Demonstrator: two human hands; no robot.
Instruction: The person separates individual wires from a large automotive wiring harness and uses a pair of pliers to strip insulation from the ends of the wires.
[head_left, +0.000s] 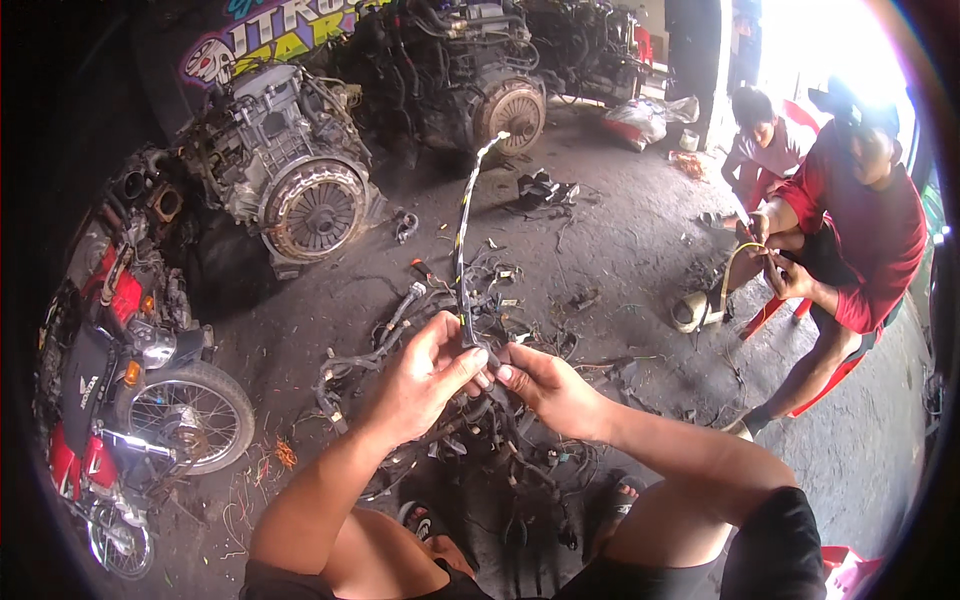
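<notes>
Head view, looking down at a person's two bare forearms coming up from the lower edge, w/ a tangled pile of wire harness (470,400) on the concrete floor (620,250) btwn their knees. Left hand (420,385) and right hand (545,385) meet at centre, fingertips nearly touching, both pinched shut on the lower end of a taped cable bundle (462,240). The bundle stands up from the grip, striped yellow and dark, and curves away to a pale free tip up top. Grip of each hand is closed tight, thumb against forefinger, right at the point where the bundle leaves the tangle. Judging by this, the step in hand looks like working one branch of harness loose or stripping its wrap. Next move prob. calls for one hand to anchor the bundle while the other peels or pulls along it, w/o yanking the connectors below. Around: an engine block with a round clutch plate (300,190) upper left, a red motorbike (120,400) at far left, and a seated co-worker in a red shirt (865,230) at right, handling a separate length of wire.
</notes>
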